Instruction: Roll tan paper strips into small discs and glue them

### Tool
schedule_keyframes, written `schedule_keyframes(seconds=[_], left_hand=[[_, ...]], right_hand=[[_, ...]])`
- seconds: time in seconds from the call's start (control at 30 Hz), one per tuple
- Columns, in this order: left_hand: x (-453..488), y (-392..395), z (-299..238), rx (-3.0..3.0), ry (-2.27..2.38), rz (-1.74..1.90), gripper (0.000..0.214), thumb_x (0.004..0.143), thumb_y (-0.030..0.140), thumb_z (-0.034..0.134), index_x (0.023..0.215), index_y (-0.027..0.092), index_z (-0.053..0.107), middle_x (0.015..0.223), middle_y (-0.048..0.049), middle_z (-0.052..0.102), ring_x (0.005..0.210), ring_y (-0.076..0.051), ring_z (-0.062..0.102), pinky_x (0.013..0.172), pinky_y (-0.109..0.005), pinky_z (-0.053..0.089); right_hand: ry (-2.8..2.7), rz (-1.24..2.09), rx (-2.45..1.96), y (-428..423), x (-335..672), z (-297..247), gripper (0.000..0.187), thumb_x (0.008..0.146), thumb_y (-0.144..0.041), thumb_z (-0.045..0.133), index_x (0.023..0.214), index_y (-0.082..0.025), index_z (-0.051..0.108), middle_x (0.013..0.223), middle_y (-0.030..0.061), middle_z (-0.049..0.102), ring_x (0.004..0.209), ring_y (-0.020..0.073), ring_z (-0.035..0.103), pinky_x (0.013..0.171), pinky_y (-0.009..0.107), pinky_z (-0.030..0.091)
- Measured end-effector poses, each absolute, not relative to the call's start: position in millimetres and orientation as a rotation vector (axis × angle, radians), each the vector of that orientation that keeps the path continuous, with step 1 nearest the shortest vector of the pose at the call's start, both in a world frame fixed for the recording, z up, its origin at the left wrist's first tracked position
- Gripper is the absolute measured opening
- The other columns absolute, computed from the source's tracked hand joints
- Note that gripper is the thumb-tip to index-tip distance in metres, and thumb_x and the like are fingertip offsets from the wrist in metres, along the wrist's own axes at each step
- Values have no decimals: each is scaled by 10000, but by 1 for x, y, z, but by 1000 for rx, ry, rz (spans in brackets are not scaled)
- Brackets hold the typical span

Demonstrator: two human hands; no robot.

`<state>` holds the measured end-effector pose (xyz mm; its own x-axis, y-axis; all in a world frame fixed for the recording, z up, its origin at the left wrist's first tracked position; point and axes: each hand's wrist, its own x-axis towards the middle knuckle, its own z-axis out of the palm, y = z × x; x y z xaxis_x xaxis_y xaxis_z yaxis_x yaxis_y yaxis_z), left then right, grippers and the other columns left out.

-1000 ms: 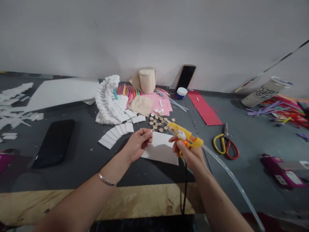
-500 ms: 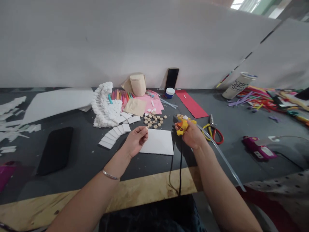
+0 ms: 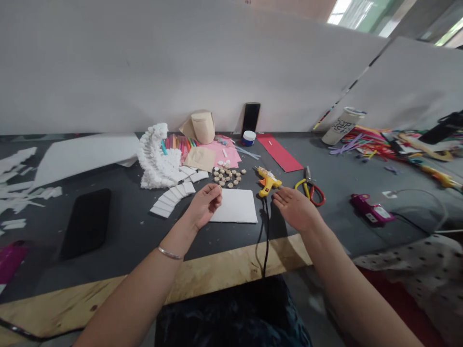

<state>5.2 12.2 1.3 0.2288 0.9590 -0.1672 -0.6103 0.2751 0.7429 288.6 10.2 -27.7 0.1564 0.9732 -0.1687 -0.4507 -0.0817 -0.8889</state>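
Note:
My left hand (image 3: 207, 205) is closed in a pinch over the left edge of a white rectangular board (image 3: 237, 206). What its fingertips hold is too small to make out. My right hand (image 3: 298, 208) is open, palm turned up and fingers stretched, holding nothing. Just left of its fingertips a yellow glue gun (image 3: 267, 182) lies on the table, its black cord (image 3: 267, 241) running over the front edge. Behind the board sit several small round wooden discs (image 3: 230, 180). To the left, white square tiles (image 3: 170, 199) are fanned out in a curve beside a bumpy white piece (image 3: 157, 159).
Red-and-yellow-handled pliers (image 3: 311, 189) lie right of the glue gun, with a purple device (image 3: 372, 210) farther right. A black phone-like slab (image 3: 87, 222) is at left. Behind are a red sheet (image 3: 280, 153), a small blue-and-white jar (image 3: 249, 138), an upright phone (image 3: 251, 118) and a tumbler (image 3: 342, 126).
My right hand has let go of the glue gun, which now rests on the table, and has opened just right of it. My left hand keeps its pinch. The view has shifted slightly right.

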Motion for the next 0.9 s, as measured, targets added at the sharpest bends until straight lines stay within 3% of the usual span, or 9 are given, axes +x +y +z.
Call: schedule_keyframes(seconds=[0.2, 0.4, 0.53, 0.9], left_hand=[[6, 9, 6, 612, 592, 1148, 361, 611, 280, 855, 760, 146, 555, 697, 37, 518, 544, -41, 453, 443, -138, 317], [5, 9, 9, 592, 534, 1117, 342, 653, 263, 834, 767, 143, 534, 695, 40, 474, 535, -37, 409, 439, -141, 299], [6, 8, 14, 576, 542, 1110, 362, 636, 274, 845, 756, 150, 527, 688, 43, 450, 532, -36, 385, 436, -145, 281], [9, 5, 13, 756, 675, 1102, 368, 615, 323, 854, 741, 164, 547, 696, 40, 488, 519, -32, 380, 470, -179, 262]], right_hand=[[-571, 1313, -1014, 3, 268, -17, 170, 779, -222, 580, 921, -264, 666, 1016, 18, 696, 947, 132, 678, 943, 304, 533], [-658, 1220, -950, 27, 251, 1, 244, 681, -206, 695, 914, -260, 650, 1003, 6, 649, 885, 137, 654, 793, 291, 574], [-751, 1077, -1054, 51, 232, 9, 297, 693, -262, 694, 980, -255, 619, 1028, -7, 582, 873, 114, 615, 691, 232, 537], [-1271, 637, -1151, 45, 218, -12, 275, 834, -218, 552, 1109, -234, 551, 1051, 55, 588, 983, 172, 569, 833, 322, 474]])
